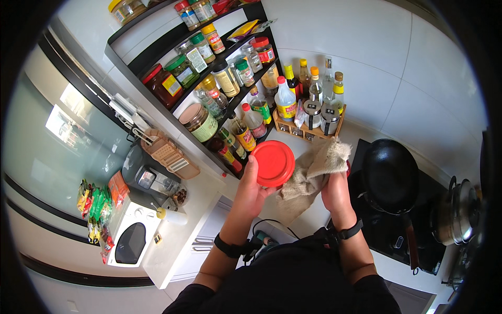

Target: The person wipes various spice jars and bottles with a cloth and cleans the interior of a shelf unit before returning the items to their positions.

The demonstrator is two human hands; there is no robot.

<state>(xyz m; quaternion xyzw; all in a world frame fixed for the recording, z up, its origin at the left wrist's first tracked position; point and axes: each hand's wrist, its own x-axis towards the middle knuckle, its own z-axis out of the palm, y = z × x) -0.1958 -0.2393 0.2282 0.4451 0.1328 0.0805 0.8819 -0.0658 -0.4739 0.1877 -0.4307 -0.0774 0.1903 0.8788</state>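
Observation:
My left hand (249, 192) grips a round red lid (275, 163), thumb along its left edge; anything beneath it is hidden. A beige cloth (306, 180) hangs crumpled from my right hand (336, 192), covering most of its fingers. The cloth's left part lies close to the lid, over the pale countertop. A small red edge (348, 167) shows just past my right fingers, too little of it to name. Beyond both hands stands a wooden condiment rack (300, 131) with two glass seasoning jars (312, 115) and several bottles.
A black spice shelf (157, 94) full of jars and bottles rises at the left. On the right, a frying pan (390, 176) and a steel pot (451, 216) sit on a black cooktop (386, 235). A white microwave (133, 231) occupies the left counter.

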